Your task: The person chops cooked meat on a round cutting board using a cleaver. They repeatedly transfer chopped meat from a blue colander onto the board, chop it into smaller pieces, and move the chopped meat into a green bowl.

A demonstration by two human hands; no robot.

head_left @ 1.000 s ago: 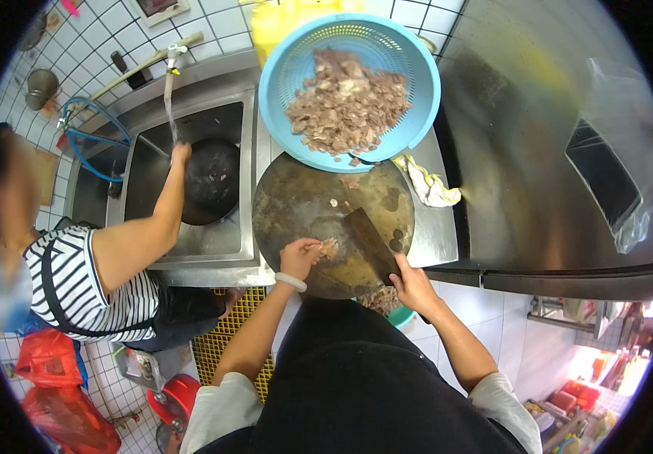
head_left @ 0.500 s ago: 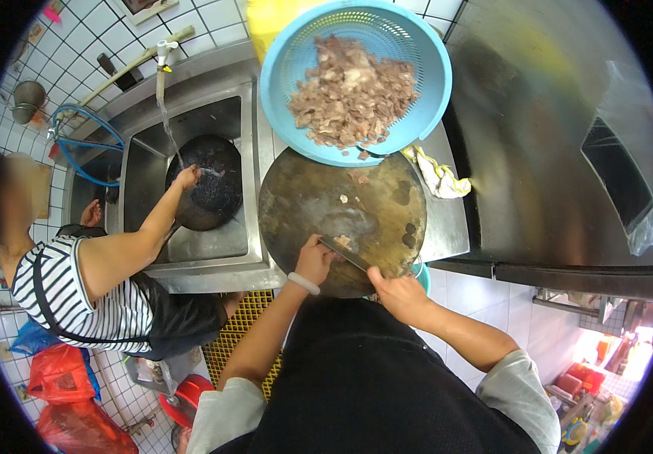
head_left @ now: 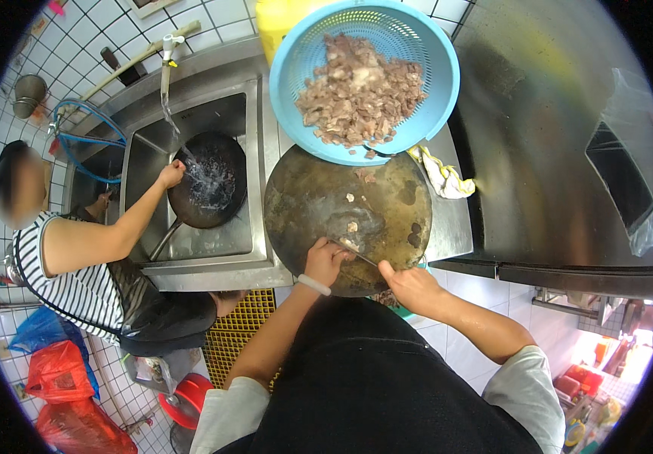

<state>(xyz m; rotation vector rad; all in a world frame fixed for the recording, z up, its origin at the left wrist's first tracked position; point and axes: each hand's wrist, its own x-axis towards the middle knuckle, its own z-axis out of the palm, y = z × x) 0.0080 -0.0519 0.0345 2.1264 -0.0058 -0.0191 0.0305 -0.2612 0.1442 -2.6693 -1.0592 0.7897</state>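
Observation:
My right hand (head_left: 411, 287) is wrapped round the handle of a kitchen knife (head_left: 358, 253), whose blade slants across the near part of a round, worn chopping board (head_left: 296, 204). On the near side of the blade, at its left end, my left hand (head_left: 326, 261) has its fingers curled; what they pinch is hidden. A small pale meat piece (head_left: 352, 226) lies just beyond the blade, and a few scraps (head_left: 365, 175) are scattered farther up the board. Behind it, a blue plastic colander (head_left: 290, 113) overlapping the board's far edge holds a heap of sliced meat (head_left: 356, 94).
At the left, a co-worker (head_left: 77, 257) holds a hand over a black wok (head_left: 186, 197) in the steel sink (head_left: 254, 151), under a running tap (head_left: 167, 49). A yellow-and-white cloth (head_left: 443, 178) lies right of the board, beside a large steel surface (head_left: 538, 151).
The blade now looks narrower, turned more edge-on, and another cut piece lies beyond it. The co-worker's wok has tilted, showing its handle and splashing water. My view has shifted slightly.

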